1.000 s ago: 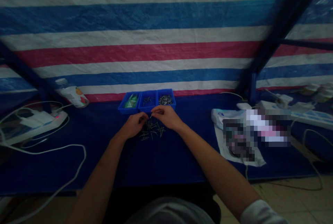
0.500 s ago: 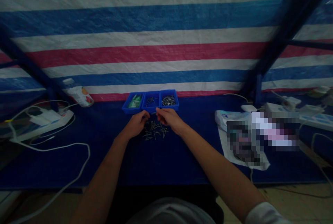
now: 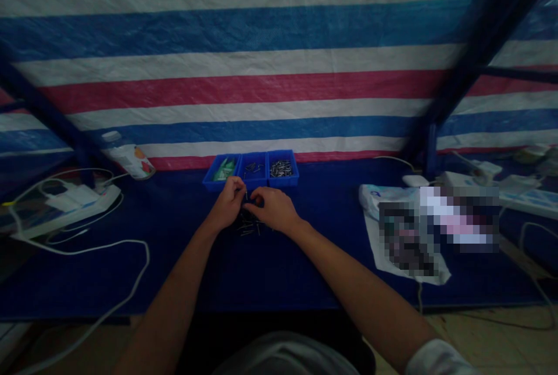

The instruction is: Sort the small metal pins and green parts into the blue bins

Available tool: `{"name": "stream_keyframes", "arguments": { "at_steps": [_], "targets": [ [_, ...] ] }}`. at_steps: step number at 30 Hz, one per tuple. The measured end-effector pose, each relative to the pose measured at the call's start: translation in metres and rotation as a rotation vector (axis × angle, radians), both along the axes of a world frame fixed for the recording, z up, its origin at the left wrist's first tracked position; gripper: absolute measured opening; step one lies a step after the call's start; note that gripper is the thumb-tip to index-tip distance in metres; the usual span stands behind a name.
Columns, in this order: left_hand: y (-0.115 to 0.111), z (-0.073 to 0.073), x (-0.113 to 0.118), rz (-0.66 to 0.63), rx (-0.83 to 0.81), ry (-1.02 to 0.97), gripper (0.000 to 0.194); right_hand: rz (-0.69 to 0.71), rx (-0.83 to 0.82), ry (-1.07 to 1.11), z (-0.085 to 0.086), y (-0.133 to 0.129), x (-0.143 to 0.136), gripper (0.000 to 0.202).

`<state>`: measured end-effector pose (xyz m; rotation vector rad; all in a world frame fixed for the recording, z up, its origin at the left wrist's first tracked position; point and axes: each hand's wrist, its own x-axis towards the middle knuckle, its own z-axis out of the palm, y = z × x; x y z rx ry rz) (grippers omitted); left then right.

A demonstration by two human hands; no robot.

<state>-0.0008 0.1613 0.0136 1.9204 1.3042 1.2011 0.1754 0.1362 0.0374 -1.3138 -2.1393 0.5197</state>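
Note:
My left hand (image 3: 230, 203) is closed in a pinch on a thin metal screw-like piece (image 3: 246, 195), which stands upright at its fingertips. Close beside it, my right hand (image 3: 275, 207) has its fingers curled towards that piece; whether anything sits between them is hidden. Beneath both hands, a loose pile of thin metal pieces (image 3: 249, 228) lies on the dark blue table (image 3: 270, 282), partly covered by the hands. Just behind stand three joined blue bins: the left bin (image 3: 208, 182) with green packets, the middle bin (image 3: 253, 183) with a few thin pieces, the right bin (image 3: 283, 181) with many short silvery pieces.
On the left are a bottle (image 3: 135, 160), a white power strip (image 3: 98, 203) and a looping white cable (image 3: 146, 253). Right of my arm lie a white plastic packet (image 3: 370, 200) and blurred-out items. A striped tarp (image 3: 279, 90) hangs behind the table.
My right hand has drawn back from the bins' front edge and lowered over the pile. My left hand has risen slightly, and a thin metal piece now shows upright at its fingertips.

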Motion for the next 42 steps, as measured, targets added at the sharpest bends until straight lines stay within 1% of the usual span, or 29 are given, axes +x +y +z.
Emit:
{"name": "stream_keyframes", "arguments": {
  "at_steps": [4,8,11,14,16,19,24,27,31,36,40,42],
  "targets": [
    [0.0,-0.002,0.005,-0.044,-0.053,-0.115,0.012,0.0,0.052,-0.039,-0.001,-0.001,-0.002,0.021],
    [-0.001,-0.001,0.005,-0.05,-0.091,-0.15,0.014,-0.01,0.073,-0.034,-0.004,0.001,-0.002,0.018],
    [-0.001,0.0,0.004,-0.044,-0.124,-0.175,0.017,-0.023,0.085,0.029,-0.006,0.003,-0.001,0.015],
    [0.001,0.001,0.002,-0.022,-0.112,-0.173,0.017,-0.027,0.063,0.17,-0.008,0.007,-0.001,0.013],
    [0.001,0.002,-0.001,-0.006,-0.079,-0.134,0.015,-0.031,0.009,0.303,-0.008,0.011,-0.001,0.012],
    [0.0,0.004,-0.006,0.005,-0.054,-0.01,0.012,-0.042,-0.081,0.456,-0.008,0.017,0.001,0.01],
    [-0.009,0.014,-0.017,-0.047,-0.167,0.322,0.028,-0.006,-0.12,0.566,-0.011,0.025,0.004,0.008],
    [-0.011,0.018,-0.021,-0.074,-0.166,0.429,0.031,-0.003,-0.165,0.621,-0.013,0.027,0.005,0.009],
    [-0.011,0.018,-0.022,-0.103,-0.169,0.461,0.03,0.001,-0.292,0.685,-0.011,0.027,0.004,0.015],
    [-0.011,0.017,-0.02,-0.122,-0.179,0.452,0.025,-0.013,-0.432,0.708,-0.009,0.028,0.004,0.024],
    [-0.011,0.016,-0.02,-0.119,-0.173,0.436,0.022,-0.024,-0.545,0.689,-0.011,0.027,0.003,0.025],
    [-0.011,0.015,-0.02,-0.123,-0.167,0.42,0.023,-0.029,-0.588,0.716,-0.009,0.025,0.002,0.023]
  ]
}}
